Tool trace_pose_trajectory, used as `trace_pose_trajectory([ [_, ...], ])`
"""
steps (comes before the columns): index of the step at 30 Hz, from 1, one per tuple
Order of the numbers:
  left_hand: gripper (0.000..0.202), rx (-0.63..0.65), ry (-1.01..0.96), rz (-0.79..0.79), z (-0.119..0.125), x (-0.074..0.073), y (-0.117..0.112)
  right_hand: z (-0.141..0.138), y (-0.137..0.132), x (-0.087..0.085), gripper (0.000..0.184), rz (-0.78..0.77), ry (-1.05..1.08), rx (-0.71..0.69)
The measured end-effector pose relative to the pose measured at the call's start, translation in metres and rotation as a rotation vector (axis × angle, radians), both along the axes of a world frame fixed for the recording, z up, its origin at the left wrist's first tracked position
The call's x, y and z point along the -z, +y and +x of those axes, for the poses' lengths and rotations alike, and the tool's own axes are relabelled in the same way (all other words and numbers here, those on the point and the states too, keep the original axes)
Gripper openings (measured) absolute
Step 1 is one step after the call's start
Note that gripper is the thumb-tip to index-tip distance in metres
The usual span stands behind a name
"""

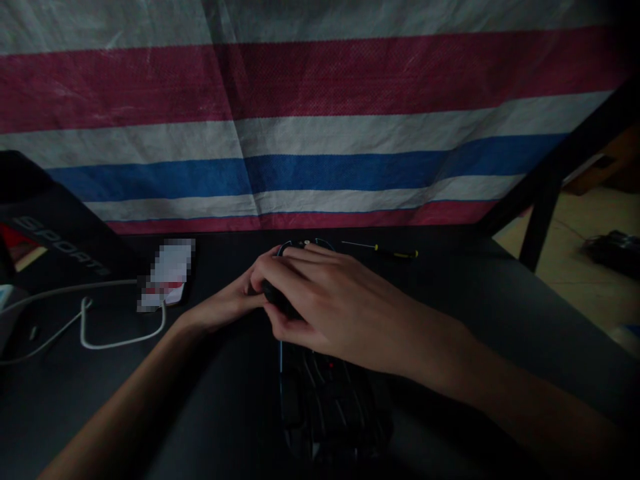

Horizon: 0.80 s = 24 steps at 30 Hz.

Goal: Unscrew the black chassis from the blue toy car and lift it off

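A long black device [333, 400] with ridged, curved parts, thin pale-blue edging and a tiny red light lies on the dark table in front of me. I cannot make out its exact kind in the dim light. My right hand [330, 293] reaches over its far end, with fingers curled round a small black part [280, 300]. From the left, my left hand [240, 297] closes on the same far end. Its fingertips are mostly hidden behind the right hand. Just beyond the right hand lies a thin screwdriver [395, 253] with a black and yellow handle.
A phone [170, 273] with a white cable [120, 345] plugged in lies at the left. Beside it stands a dark box [60, 227] lettered "SPORT". Behind the table [500, 307] hangs a striped tarp [320, 87], with a black frame post [540, 220] at the right.
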<state>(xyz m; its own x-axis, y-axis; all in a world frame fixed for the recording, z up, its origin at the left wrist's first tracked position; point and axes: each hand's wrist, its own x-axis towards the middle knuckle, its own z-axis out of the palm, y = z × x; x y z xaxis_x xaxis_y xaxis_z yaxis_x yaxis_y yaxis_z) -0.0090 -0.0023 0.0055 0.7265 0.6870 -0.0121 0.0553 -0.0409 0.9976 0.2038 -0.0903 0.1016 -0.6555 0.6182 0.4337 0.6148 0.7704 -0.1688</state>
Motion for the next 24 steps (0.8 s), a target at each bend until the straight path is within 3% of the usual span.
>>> trace_pose_trajectory([
  [6,0.068,-0.014,-0.038,0.008,0.0021,-0.0012,-0.0036,-0.0008,-0.0001,-0.0009,0.019,0.019,-0.033,0.216],
  [10,0.067,-0.050,-0.015,0.045,0.0018,-0.0030,-0.0028,0.0013,0.0008,-0.0028,0.010,-0.027,0.000,0.040],
  [13,0.052,-0.037,-0.015,0.056,0.0025,-0.0032,-0.0018,0.0028,0.0008,-0.0043,0.017,-0.034,0.022,-0.022],
  [17,0.050,0.009,-0.042,0.037,0.0038,-0.0024,-0.0019,0.0035,0.0006,-0.0040,0.021,-0.041,0.002,-0.003],
  [19,0.051,0.006,-0.065,0.022,0.0031,-0.0011,-0.0015,0.0031,0.0007,-0.0022,0.016,-0.017,-0.018,0.050],
  [22,0.047,-0.001,-0.055,0.008,0.0010,0.0009,-0.0002,0.0032,0.0014,-0.0001,0.025,0.048,-0.057,0.158],
  [24,0.046,-0.006,-0.033,0.009,0.0000,0.0016,0.0004,0.0041,0.0020,-0.0007,0.022,0.032,-0.049,0.160],
])
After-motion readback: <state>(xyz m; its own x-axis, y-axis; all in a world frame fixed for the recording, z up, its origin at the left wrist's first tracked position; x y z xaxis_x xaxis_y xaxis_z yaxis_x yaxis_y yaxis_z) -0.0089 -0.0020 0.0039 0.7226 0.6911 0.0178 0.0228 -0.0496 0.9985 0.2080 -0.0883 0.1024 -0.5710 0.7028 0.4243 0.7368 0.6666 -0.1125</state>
